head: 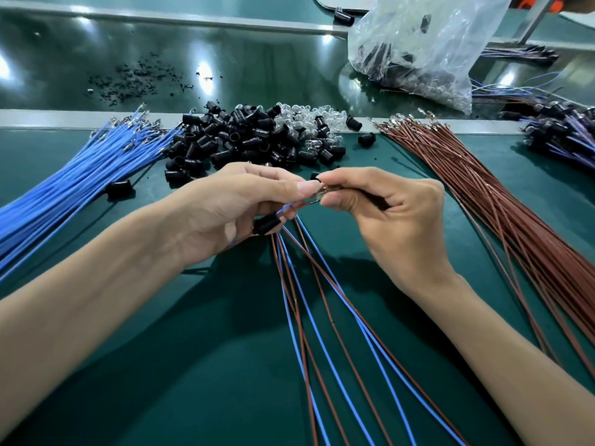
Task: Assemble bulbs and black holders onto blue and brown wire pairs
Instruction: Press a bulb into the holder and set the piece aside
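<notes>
While left hand [225, 207] round wire pairs [280, 246], right hand [389, 214] on bulb [317, 197].

The left forearm [96, 300] and the right forearm [483, 317] are both bare from wrist to frame edge. The left hand [238, 201] and right hand [386, 207] are bare as well, with short, plain fingernails [308, 188].

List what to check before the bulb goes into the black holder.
1. Bulb pinched in right hand: ok.
2. Black holder held in left hand: ok.
3. Wire pairs gathered under left hand, trailing toward the person: ok.
4. Bulb contacts mated with wire terminals: cannot tell, hidden by the hands.
5. Holder pile close ahead of the hands: ok.
</notes>
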The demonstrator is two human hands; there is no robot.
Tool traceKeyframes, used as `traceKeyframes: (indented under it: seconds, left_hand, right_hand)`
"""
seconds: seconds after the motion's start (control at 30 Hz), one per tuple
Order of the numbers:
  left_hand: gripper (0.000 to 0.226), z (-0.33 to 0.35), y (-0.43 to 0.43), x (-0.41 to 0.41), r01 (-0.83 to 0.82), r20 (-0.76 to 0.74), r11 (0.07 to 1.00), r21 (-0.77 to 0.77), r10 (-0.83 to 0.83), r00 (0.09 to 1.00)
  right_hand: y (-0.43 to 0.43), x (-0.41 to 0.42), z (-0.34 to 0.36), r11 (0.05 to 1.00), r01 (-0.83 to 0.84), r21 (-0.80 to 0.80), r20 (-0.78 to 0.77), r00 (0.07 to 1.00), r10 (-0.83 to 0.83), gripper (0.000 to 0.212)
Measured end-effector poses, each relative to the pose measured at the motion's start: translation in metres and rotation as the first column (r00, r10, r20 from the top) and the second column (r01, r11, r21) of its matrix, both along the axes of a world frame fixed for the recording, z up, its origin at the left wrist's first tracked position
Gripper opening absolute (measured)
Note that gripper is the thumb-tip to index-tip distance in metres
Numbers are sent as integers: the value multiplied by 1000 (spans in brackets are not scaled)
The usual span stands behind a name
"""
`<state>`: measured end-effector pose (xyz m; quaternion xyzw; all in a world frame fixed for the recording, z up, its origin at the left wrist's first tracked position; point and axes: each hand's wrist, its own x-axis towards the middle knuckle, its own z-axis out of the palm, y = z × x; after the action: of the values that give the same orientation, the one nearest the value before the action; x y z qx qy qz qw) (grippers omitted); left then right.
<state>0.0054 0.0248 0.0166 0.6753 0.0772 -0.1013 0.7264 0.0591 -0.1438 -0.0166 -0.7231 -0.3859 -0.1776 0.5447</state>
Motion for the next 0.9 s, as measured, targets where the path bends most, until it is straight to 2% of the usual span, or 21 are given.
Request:
traceKeyframes:
  seconds: [0.17,0.37,0.6,0.8,0.9]
  left_hand:
    - [12,-1,3,-1,55,14,997,45,-56,998]
    - [19,-3,3,0,34,13,999,38,-34,999]
    - [4,-2,6,-1,51,23,999,13,-52,998]
    - [15,-1,8,0,118,-2,992,39,-118,993]
    - [16,-1,11,1,147,-34,988,42,-146,989]
  right_hand:
    - [1,-1,-3,999,-7,-36,75,997,9,19]
    - [0,-1,-1,999,16,-42,138,990,-10,16]
    - [2,-2,0,995,-31,-95,156,987,45,13]
    - [1,-2,1,986,-33,-161,197,978,64,22]
    - [0,-3,2,981,-73,-177,200,974,109,17]
